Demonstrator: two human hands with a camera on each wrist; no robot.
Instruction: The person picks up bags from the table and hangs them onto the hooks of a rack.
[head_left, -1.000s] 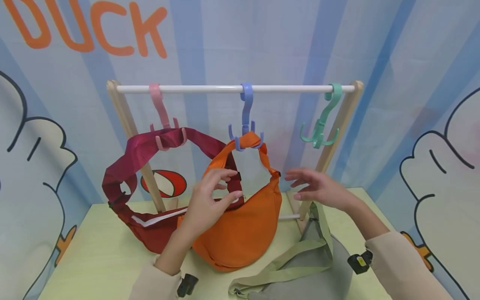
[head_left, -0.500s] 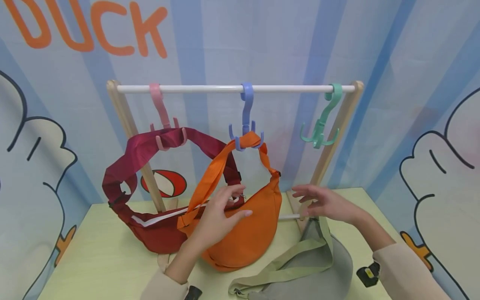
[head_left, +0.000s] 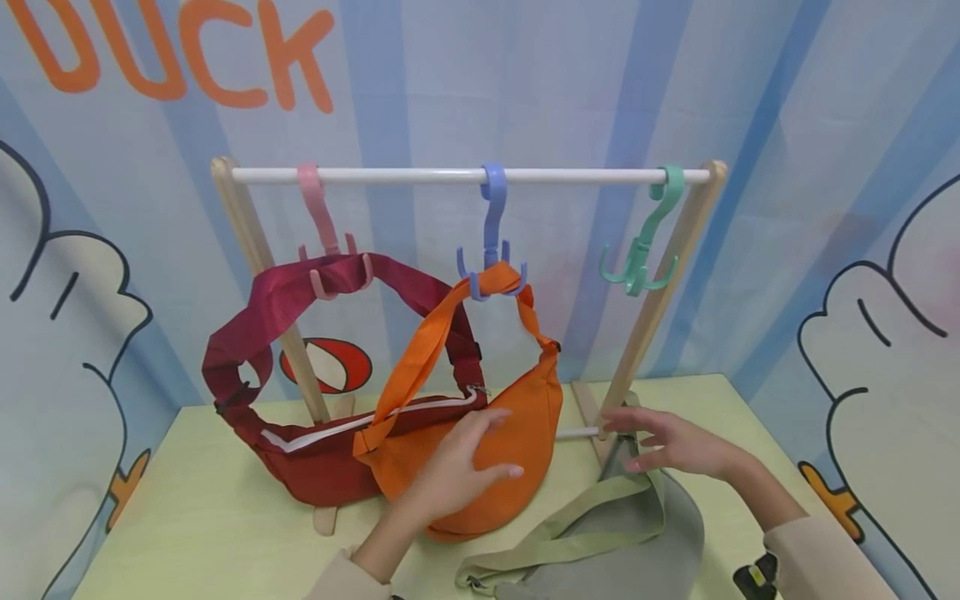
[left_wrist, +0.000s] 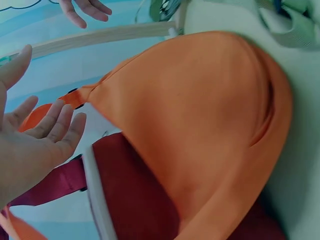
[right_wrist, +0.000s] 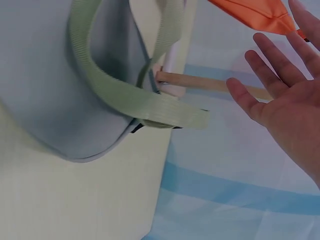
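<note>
An orange shoulder bag (head_left: 517, 450) hangs by its strap from the blue hook (head_left: 492, 225) at the middle of the rack. My left hand (head_left: 461, 467) is in front of it in the head view, fingers loosely spread and holding nothing. Over the far end of a grey-green bag (head_left: 622, 558) on the table hovers my right hand (head_left: 678, 442), relaxed and holding nothing. That bag's light green strap (right_wrist: 120, 97) lies looped across it in the right wrist view. To the left, a dark red bag (head_left: 322, 475) hangs from the pink hook (head_left: 321, 217), partly behind the orange one.
The rack has a white rail (head_left: 405, 176) between wooden posts (head_left: 645, 333). A green hook (head_left: 637, 258) with nothing on it hangs at the rail's right end. Behind the pale yellow table (head_left: 172, 517) stands a printed backdrop (head_left: 570, 83).
Both hands have come down: the left from beside the orange bag's strap to low before its body, the right from beside the post to above the grey-green bag. The bags stay put.
</note>
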